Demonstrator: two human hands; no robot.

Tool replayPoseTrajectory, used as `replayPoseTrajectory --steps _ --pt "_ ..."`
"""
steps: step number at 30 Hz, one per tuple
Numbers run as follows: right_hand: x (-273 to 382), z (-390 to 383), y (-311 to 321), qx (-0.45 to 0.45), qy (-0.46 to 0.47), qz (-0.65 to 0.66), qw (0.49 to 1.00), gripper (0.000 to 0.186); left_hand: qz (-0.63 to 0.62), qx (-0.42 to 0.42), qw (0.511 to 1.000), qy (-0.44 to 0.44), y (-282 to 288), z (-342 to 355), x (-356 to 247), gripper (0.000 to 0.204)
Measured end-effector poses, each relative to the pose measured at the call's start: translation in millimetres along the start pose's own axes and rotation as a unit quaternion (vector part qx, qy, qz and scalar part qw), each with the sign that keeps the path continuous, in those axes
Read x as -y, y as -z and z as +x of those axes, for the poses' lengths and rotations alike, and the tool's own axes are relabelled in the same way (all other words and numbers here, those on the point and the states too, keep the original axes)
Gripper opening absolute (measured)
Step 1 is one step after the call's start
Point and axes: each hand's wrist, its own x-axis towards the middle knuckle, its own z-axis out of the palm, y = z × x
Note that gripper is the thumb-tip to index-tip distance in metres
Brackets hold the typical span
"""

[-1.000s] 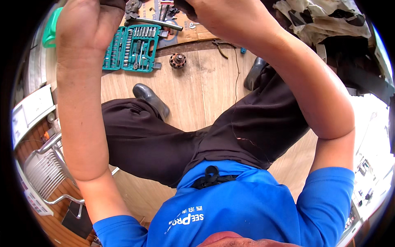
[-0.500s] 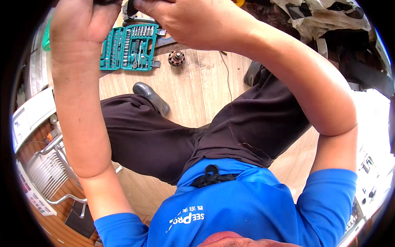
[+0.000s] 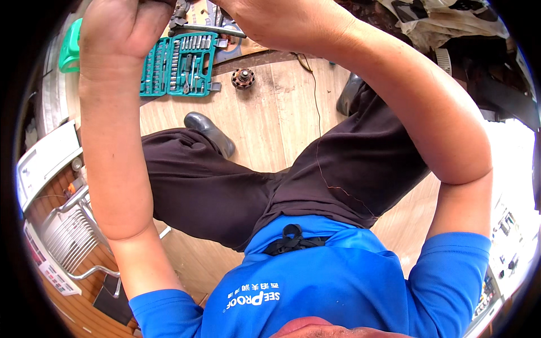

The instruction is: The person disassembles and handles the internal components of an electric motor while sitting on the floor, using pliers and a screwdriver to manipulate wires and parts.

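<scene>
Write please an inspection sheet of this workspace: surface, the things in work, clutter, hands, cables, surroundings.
Surface: wooden plank floor, lit by sun; the person sits on it with legs spread.
Things in work: a long metal tool lies under both hands at the top edge; what the hands grip is cut off by the frame.
Clutter: open green socket set case; small round dark metal part beside it.
Hands: left hand closed in a fist; right hand curled over the work; fingers mostly hidden.
Cables: one thin wire across the floor.
Surroundings: white wire rack at left; grey shoes; crumpled cloth at upper right.
</scene>
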Motion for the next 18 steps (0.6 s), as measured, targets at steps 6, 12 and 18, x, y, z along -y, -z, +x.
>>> replayPoseTrajectory --steps 6,12,18 --pt "-5 -4 -2 0.006 -0.001 0.026 1.000 0.024 -0.013 0.029 0.999 0.020 1 2 1 0.014" --pt "2 -2 -6 0.023 0.014 0.010 1.000 0.024 0.001 0.015 0.999 0.037 0 0 -13 0.014" --pt "-12 4 -9 -0.029 0.021 -0.037 0.999 0.021 0.022 0.033 0.998 0.042 21 12 -3 0.020"
